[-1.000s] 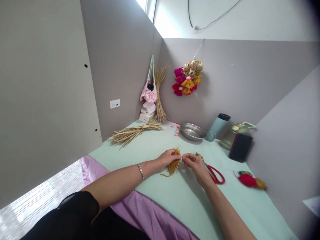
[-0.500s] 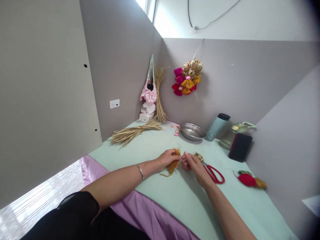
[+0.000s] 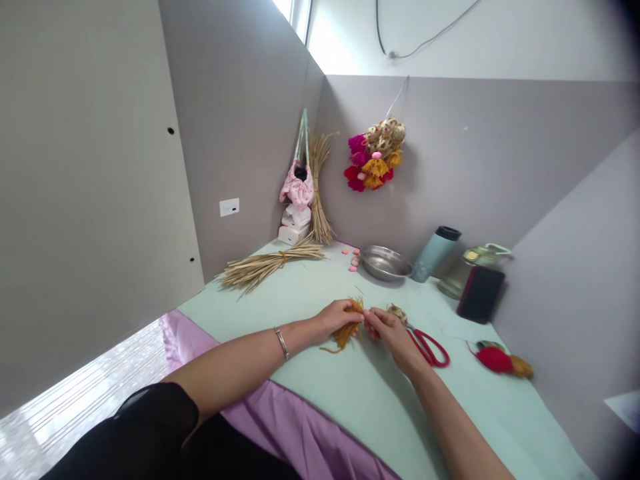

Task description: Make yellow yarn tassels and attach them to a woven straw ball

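Note:
My left hand (image 3: 336, 319) is closed around a bundle of mustard-yellow yarn (image 3: 344, 335), whose loose strands hang out below and poke up above the fingers. Close against it, my right hand (image 3: 384, 325) pinches with thumb and forefinger at the bundle's right side. What lies between those fingertips is too small to make out. Just beyond the right hand rests a small woven straw ball (image 3: 397, 312). Scissors with red handles (image 3: 431, 349) lie beside the right wrist, their blades partly covered.
A straw bundle (image 3: 273, 265) lies at the back left. Along the back stand a steel bowl (image 3: 386, 264), pink pieces (image 3: 353, 261), a blue tumbler (image 3: 436, 255), a green jug (image 3: 454, 283) and a phone (image 3: 480, 295). Red and yellow yarn (image 3: 495, 360) lies right. Tasselled ornaments (image 3: 375, 157) hang on the wall.
My right hand has shifted very slightly, its fingertips now touching or nearly touching the left thumb. The left hand keeps its hold on the yarn.

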`<control>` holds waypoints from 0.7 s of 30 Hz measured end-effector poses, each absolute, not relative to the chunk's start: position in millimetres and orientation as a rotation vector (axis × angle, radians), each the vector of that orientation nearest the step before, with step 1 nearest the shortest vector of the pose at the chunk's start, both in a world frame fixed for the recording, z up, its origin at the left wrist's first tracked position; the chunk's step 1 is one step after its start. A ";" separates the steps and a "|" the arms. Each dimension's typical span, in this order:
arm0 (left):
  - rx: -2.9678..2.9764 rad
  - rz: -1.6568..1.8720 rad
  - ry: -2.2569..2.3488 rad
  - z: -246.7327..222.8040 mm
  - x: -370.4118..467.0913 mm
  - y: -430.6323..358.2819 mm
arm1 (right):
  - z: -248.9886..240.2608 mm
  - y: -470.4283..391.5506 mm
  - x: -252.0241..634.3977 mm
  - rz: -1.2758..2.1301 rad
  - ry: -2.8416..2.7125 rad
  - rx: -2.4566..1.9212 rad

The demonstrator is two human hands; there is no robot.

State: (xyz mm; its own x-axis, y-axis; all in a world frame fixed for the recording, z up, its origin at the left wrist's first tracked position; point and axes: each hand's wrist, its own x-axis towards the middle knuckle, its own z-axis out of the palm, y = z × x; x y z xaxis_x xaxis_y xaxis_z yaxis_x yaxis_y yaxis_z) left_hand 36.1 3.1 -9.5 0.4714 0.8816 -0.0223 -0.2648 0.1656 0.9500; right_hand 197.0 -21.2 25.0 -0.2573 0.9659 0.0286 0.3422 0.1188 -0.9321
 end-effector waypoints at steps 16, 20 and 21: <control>1.039 0.951 0.752 -4.6 36.7 2.7 | 25.4 -18.5 202.1 1.142 -1.688 -1.290; 1.042 0.939 0.739 -4.9 36.4 2.4 | 26.0 -18.4 201.4 1.126 -1.707 -1.311; 1.041 0.935 0.738 -4.9 36.3 2.3 | 26.2 -18.7 200.9 1.121 -1.714 -1.317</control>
State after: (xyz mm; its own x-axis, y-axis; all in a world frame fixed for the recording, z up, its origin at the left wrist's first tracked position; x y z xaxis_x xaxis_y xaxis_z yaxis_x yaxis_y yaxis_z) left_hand 36.3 2.3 -4.9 0.4272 0.9012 -0.0735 -0.2807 0.2094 0.9367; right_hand 200.9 -18.7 26.2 -0.2454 0.9693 0.0182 0.3713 0.1113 -0.9218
